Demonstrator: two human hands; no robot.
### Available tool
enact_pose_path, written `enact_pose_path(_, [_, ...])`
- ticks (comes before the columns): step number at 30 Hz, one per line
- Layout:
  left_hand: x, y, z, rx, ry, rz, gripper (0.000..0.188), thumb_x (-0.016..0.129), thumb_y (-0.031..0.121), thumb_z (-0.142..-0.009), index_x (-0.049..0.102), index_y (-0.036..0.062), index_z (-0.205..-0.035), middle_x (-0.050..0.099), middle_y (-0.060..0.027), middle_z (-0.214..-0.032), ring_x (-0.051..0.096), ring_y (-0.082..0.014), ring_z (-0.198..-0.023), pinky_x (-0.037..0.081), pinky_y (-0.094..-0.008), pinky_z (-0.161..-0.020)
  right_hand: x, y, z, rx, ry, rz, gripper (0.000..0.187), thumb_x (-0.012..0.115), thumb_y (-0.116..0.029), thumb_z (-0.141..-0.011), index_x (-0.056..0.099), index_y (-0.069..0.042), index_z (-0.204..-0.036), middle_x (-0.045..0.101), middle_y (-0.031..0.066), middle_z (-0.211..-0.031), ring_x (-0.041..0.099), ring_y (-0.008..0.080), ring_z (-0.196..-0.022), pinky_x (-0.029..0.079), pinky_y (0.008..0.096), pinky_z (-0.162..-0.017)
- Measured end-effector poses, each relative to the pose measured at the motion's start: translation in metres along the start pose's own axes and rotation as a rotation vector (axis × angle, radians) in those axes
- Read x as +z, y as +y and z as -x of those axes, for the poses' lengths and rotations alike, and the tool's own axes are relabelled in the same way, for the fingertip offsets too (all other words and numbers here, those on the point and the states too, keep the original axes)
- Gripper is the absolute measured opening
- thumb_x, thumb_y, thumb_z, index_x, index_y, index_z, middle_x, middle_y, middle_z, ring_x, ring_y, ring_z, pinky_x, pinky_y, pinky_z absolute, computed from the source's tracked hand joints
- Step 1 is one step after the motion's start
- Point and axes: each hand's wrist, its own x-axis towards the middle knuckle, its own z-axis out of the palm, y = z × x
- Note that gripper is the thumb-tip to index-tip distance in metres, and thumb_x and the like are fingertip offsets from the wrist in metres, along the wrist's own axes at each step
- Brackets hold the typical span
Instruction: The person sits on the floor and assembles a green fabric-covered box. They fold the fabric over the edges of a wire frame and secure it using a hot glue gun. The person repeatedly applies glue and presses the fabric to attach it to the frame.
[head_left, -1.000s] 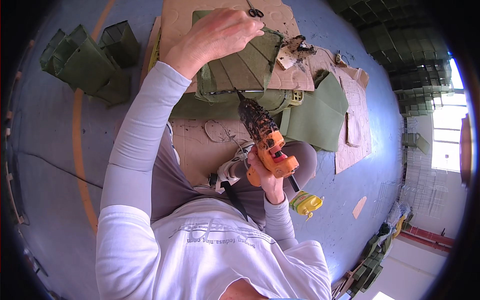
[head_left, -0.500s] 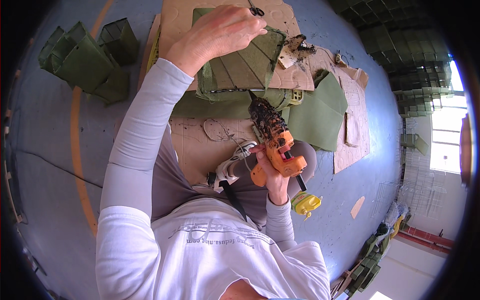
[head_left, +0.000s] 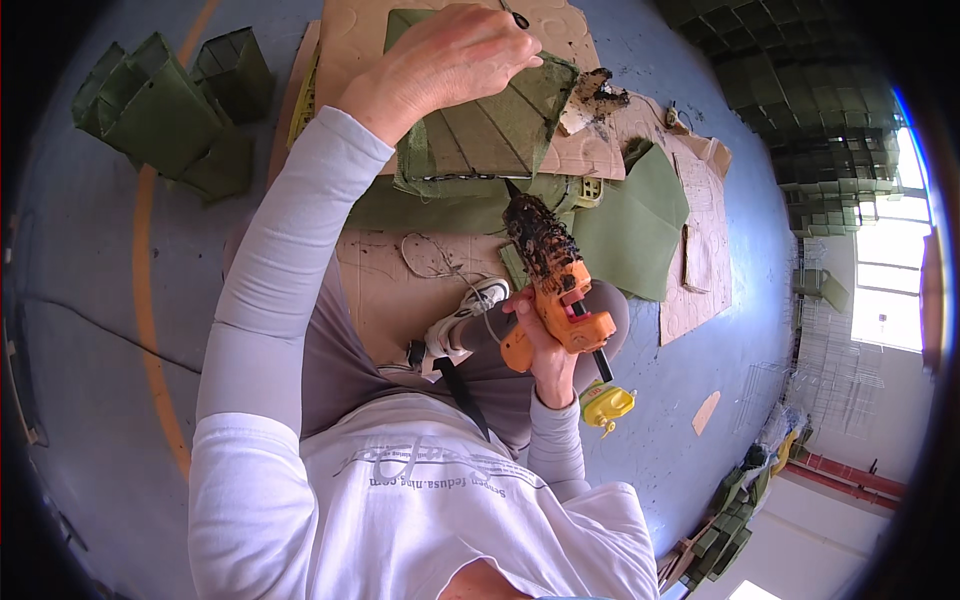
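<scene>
While the right hand (head_left: 545, 350) clasps a glue gun (head_left: 556, 280), the left hand (head_left: 455, 62) curls over green mesh (head_left: 480, 138), grip unclear.

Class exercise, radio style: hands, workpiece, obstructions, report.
Left hand over green mesh piece, grip unclear. Right hand holding orange glue gun. Nozzle at mesh's near edge. No obstruction visible there.

The orange glue gun (head_left: 562, 290), its barrel crusted with dark residue and a black stick jutting from its rear, slanted nozzle-forward, tip close to the dark-lined near edge of the ribbed green mesh piece (head_left: 485, 138).
</scene>
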Motion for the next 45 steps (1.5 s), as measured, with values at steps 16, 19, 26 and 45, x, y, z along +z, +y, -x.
enact_pose_path(16, [0.004,0.001,-0.002,0.046,0.047,-0.042,0.02,0.062,0.013,-0.09,0.064,0.0023,-0.073,0.064,-0.0162,-0.066,0.069,-0.0297,-0.069,0.055,-0.0398,-0.067,0.0,-0.004,0.003,0.024,0.019,-0.03,0.022,0.071,-0.003,-0.089,0.06,0.0,-0.107,0.063,0.0046,-0.094,0.063,0.0144,-0.085,0.053,0.0293,-0.078])
enact_pose_path(19, [0.004,0.0,-0.003,0.045,0.041,-0.025,0.021,0.062,0.012,-0.09,0.064,0.0014,-0.072,0.065,-0.0168,-0.066,0.069,-0.0299,-0.068,0.055,-0.04,-0.066,0.0,0.0,0.004,0.002,0.015,-0.025,0.022,0.072,-0.003,-0.088,0.06,0.0,-0.107,0.063,0.0045,-0.094,0.063,0.0142,-0.084,0.053,0.0293,-0.078])
enact_pose_path(26, [0.007,0.002,-0.002,0.018,0.014,-0.017,0.021,0.062,0.013,-0.09,0.064,0.0013,-0.072,0.065,-0.0176,-0.066,0.069,-0.0302,-0.068,0.055,-0.0397,-0.064,0.0,-0.001,0.001,0.047,0.079,-0.023,0.023,0.073,-0.004,-0.088,0.061,0.0,-0.108,0.064,0.0044,-0.094,0.064,0.0141,-0.085,0.053,0.0288,-0.079])
enact_pose_path(45, [0.035,0.01,-0.014,0.084,0.056,-0.055,0.012,0.062,0.012,-0.086,0.067,0.0064,-0.078,0.067,-0.0121,-0.074,0.069,-0.0267,-0.076,0.056,-0.0387,-0.071,-0.016,0.005,0.003,-0.026,0.12,0.271,0.023,0.071,-0.005,-0.089,0.059,0.001,-0.107,0.064,0.0061,-0.092,0.062,0.0138,-0.082,0.051,0.0284,-0.075])
